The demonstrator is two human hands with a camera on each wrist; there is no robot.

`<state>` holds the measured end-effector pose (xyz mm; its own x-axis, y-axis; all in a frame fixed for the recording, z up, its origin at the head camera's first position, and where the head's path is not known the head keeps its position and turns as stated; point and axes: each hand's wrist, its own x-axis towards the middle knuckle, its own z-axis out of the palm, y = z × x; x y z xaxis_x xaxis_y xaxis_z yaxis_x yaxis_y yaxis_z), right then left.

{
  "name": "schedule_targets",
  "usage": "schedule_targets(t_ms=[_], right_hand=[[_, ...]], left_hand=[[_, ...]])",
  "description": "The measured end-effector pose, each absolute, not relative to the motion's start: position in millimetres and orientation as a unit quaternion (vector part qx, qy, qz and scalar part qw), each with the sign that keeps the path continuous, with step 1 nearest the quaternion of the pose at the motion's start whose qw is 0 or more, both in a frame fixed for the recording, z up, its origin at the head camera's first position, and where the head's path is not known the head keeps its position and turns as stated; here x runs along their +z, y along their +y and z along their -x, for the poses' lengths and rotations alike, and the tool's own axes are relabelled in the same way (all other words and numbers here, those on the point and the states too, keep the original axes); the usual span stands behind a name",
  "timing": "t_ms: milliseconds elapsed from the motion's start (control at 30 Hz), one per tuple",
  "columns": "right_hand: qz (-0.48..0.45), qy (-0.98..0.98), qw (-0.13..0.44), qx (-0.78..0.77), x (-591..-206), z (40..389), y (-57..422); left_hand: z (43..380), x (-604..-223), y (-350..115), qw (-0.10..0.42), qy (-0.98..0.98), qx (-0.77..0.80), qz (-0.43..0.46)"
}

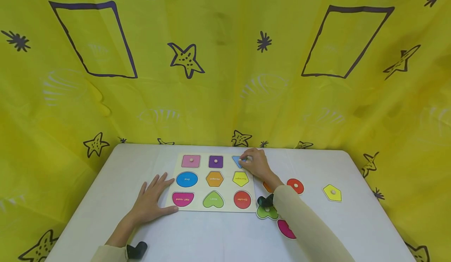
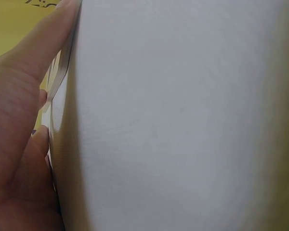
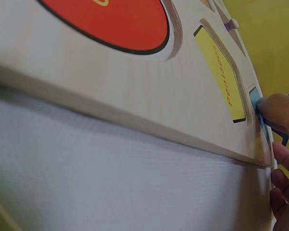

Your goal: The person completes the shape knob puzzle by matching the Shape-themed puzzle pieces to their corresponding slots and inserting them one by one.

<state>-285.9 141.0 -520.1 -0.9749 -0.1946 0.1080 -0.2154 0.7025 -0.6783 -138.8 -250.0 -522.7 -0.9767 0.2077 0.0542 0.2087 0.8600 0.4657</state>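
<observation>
A pale wooden shape board (image 1: 227, 206) lies on the table, with printed recesses in rows. My right hand (image 1: 258, 164) is at its far right corner, thumb and index finger pinching the knob of a blue triangle piece (image 1: 237, 159). In the right wrist view the thumb covers part of the blue triangle (image 3: 255, 96); the other fingers curl past the board's edge. My left hand (image 1: 151, 199) lies spread at the left side, fingertips and thumb touching the board's edge. Pink rectangle (image 1: 186, 161) and purple square (image 1: 216, 165) pieces with knobs sit in the far row.
Right of the board lie loose knobbed pieces: a red circle (image 1: 298, 187), a yellow pentagon (image 1: 332, 196), a green heart (image 1: 262, 213) and a magenta half round (image 1: 286, 230). An orange piece (image 1: 266, 187) is partly under the right forearm. A yellow curtain (image 1: 218, 105) hangs behind the white table (image 1: 211, 236).
</observation>
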Motion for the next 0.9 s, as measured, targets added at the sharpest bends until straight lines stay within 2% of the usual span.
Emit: schedule_targets(t_ms=[567, 900], right_hand=[[-0.119, -0.924, 0.001, 0.364, -513, 283, 144], [-0.185, -0.919, -0.005, 0.348, -487, 273, 158]], left_hand=[[140, -526, -251, 0.0, -0.963, -0.246, 0.112], [139, -523, -251, -0.002, -0.962, -0.248, 0.111]])
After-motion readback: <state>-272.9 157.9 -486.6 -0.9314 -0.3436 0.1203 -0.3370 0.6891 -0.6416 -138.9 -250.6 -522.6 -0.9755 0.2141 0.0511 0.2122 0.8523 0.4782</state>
